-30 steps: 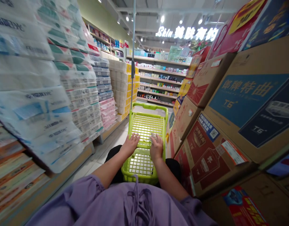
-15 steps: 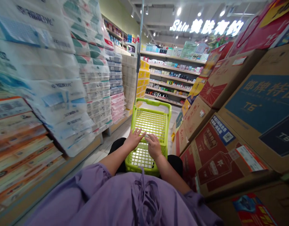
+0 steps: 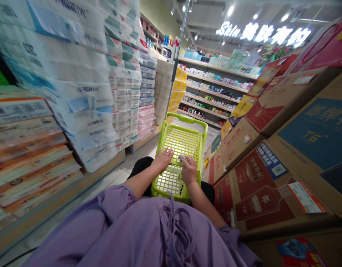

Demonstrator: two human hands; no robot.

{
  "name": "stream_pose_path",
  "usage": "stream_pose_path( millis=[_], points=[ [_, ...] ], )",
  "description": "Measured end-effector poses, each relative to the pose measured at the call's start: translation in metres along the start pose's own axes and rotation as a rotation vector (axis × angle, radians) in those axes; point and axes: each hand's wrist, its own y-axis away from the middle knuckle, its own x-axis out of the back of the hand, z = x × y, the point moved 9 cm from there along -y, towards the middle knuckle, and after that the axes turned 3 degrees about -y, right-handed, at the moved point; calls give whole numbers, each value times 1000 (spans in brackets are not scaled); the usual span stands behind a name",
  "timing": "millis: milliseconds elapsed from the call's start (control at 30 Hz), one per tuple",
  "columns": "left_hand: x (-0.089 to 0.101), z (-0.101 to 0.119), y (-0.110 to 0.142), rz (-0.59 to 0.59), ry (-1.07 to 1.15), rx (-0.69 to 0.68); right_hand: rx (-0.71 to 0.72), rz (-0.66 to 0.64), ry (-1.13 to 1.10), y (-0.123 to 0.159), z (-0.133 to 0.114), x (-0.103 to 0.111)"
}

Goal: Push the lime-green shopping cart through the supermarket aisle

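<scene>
A lime-green plastic shopping basket (image 3: 204,142) with a grid surface stands before my lap, between my knees. My left hand (image 3: 163,160) rests on the left part of the grid, fingers stretched out and holding nothing. My right hand (image 3: 189,170) is over the right part, its fingers curled round a small whitish thing (image 3: 182,158) close to the bar across the middle of the basket. Most of that thing is covered by the fingers, so its kind cannot be made out.
Packs of tissue paper (image 3: 87,89) are stacked high on the left, with orange and white packs (image 3: 34,155) nearer me. Printed cardboard boxes (image 3: 260,181) pile up close on the right. A thin metal pole (image 3: 178,55) stands beyond the basket, and product shelves (image 3: 209,89) line the back.
My hands have moved apart; earlier their fingertips nearly met over the basket's middle. My right hand has shifted right with the whitish thing. The whole view has tilted and swung slightly left.
</scene>
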Motion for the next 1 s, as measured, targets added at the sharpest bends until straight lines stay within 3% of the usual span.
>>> stream_pose_path(
  millis=[67, 233, 400, 567, 733, 900, 1000],
  points=[
    [-1, 0, -1, -10, -13, -2, -61, 56, 30, 1, 8, 7],
    [-1, -2, -2, 20, -17, -9, 153, -140, -6, 2, -19, -13],
    [-1, -3, -1, 28, 17, -34, -72, 38, 68, -2, 7, 4],
    [3, -2, 0, 52, 11, -40, 97, -92, -10, -1, -9, -6],
    [5, -1, 1, 72, 12, -49, -35, 50, 54, 0, 5, 5],
    [6, -2, 0, 118, 22, -42, 52, -32, -48, 2, -5, -6],
    [4, -3, 0, 141, 35, -48, -74, 46, -30, 1, 7, 2]
  ],
)
